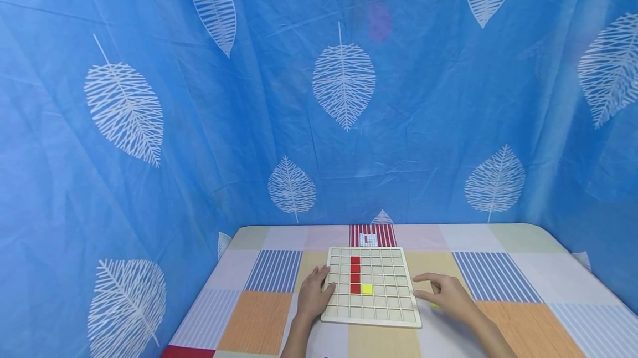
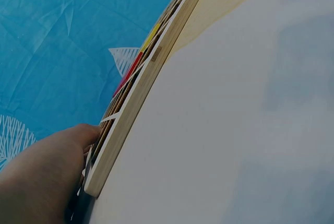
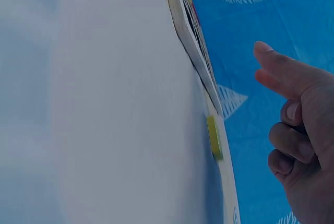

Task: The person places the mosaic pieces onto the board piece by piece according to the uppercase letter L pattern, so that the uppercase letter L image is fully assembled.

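A pale wooden grid board lies on the table, its square cells divided by thin strips. Several red tiles form a column in it, with one yellow tile to the right of the lowest red one. My left hand rests at the board's left edge, thumb over the rim. Off the right edge hovers my right hand, thumb and index finger apart with nothing between them, the other fingers curled. Below it on the cloth sits a loose yellow tile, partly hidden by the hand in the head view.
A small card with a printed grid pattern lies just behind the board. The table has a patchwork cloth of striped and plain squares. Blue curtains with white leaf prints hang at the back and both sides.
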### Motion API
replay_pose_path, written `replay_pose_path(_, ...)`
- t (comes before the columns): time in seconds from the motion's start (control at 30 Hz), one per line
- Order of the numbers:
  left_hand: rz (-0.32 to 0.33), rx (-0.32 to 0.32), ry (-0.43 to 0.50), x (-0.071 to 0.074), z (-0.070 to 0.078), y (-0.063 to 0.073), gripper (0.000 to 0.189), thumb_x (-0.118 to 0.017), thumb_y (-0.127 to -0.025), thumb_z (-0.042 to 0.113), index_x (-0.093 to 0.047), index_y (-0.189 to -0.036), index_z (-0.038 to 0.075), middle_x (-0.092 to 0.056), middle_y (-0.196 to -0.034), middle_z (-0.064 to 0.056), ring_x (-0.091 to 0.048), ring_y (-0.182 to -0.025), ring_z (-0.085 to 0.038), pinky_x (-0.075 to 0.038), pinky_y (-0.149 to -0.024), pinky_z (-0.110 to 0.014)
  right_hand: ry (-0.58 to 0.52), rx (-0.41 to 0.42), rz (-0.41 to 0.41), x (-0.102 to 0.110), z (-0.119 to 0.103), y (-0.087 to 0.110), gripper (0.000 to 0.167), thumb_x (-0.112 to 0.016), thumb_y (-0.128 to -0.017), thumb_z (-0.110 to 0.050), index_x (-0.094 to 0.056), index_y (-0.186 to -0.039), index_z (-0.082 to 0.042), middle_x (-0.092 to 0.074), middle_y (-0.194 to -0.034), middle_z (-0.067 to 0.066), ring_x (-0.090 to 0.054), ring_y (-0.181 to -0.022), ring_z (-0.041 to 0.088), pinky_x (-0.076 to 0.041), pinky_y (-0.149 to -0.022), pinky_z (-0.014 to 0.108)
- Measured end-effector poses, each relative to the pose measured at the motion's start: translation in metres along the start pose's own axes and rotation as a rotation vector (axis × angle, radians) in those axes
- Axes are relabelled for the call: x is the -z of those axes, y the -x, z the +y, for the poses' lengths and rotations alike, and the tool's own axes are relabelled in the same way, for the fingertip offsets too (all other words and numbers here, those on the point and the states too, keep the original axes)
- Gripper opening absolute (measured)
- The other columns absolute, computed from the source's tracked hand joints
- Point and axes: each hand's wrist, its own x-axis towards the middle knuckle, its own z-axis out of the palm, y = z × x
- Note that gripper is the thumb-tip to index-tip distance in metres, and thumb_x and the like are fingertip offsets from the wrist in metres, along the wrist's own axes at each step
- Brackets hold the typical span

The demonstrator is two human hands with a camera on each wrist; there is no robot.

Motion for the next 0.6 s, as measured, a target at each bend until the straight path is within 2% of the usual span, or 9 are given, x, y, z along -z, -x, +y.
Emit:
replay_pose_path(0.13,0.004,0.0,0.0,0.0,0.0,0.0,0.044,-0.062,-0.086,0.026,-0.057,-0.125,0.007,-0.054,-0.13,-0.008,-0.04,-0.127,-0.032,-0.032,-0.103,-0.05,0.014,-0.043,0.028,0.011,0.009,0.009,0.031,-0.077,-0.072,-0.032,-0.071,-0.097,-0.014,-0.032,-0.048,-0.012,-0.024,-0.042,-0.001,-0.026,-0.036,0.017)
replay_pose_path(0.23,0.007,-0.006,0.007,0.0,0.0,-0.001,0.044,-0.062,-0.086,0.026,-0.057,-0.125,0.007,-0.054,-0.13,-0.009,-0.04,-0.127,-0.032,-0.032,-0.102,-0.05,0.025,-0.073,0.02,0.016,0.016,0.016,0.032,-0.078,-0.071,-0.032,-0.071,-0.097,-0.013,-0.032,-0.049,-0.011,-0.024,-0.043,0.0,-0.026,-0.036,0.018)
replay_pose_path(0.47,0.011,-0.012,0.019,0.0,0.0,0.0,0.044,-0.061,-0.086,0.025,-0.056,-0.126,0.007,-0.053,-0.131,-0.01,-0.04,-0.127,-0.033,-0.031,-0.103,-0.051,0.054,-0.184,-0.081,0.018,0.032,0.023,0.038,-0.079,-0.068,-0.033,-0.071,-0.099,-0.013,-0.037,-0.052,-0.007,-0.027,-0.044,0.002,-0.027,-0.038,0.018)
replay_pose_path(0.6,0.021,-0.026,0.016,0.001,0.001,0.0,0.044,-0.061,-0.086,0.025,-0.056,-0.125,0.006,-0.053,-0.13,-0.011,-0.04,-0.126,-0.034,-0.032,-0.102,-0.051,0.057,-0.184,-0.119,0.019,0.037,0.025,0.04,-0.077,-0.07,-0.035,-0.071,-0.102,-0.013,-0.036,-0.053,-0.006,-0.026,-0.046,0.004,-0.027,-0.039,0.019)
